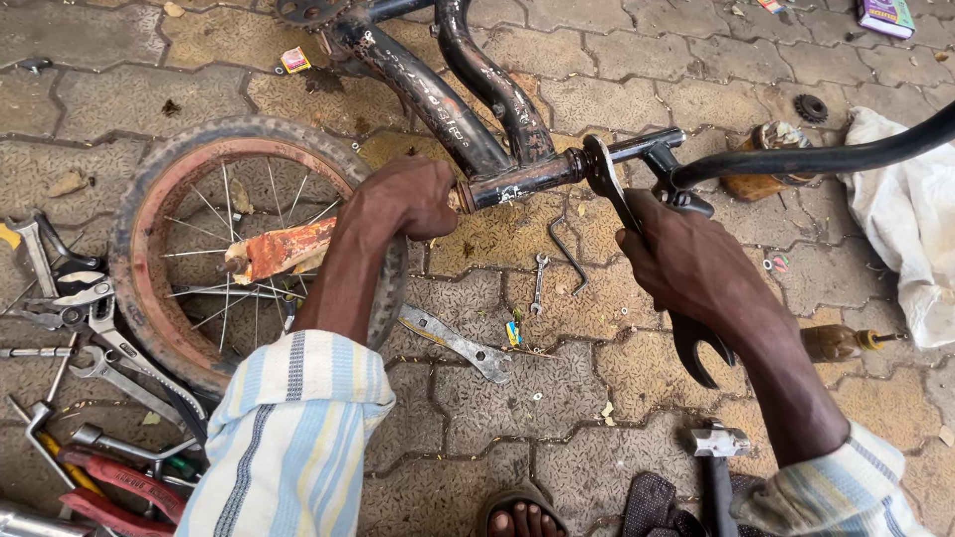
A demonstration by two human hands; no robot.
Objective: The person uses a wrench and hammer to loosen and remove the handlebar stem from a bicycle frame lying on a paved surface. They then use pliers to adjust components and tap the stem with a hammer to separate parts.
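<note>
Plainly, the right hand (686,261) clamps a large spanner (637,234) on the head tube (527,179); the left hand (403,199) grips that tube. The spanner may slip, knuckles hitting metal.

Upper centre, the bicycle frame (438,99) is scuffed black-painted metal; left, the wheel rim (149,249) is rusty; the paving (617,378) is rough stone.
</note>
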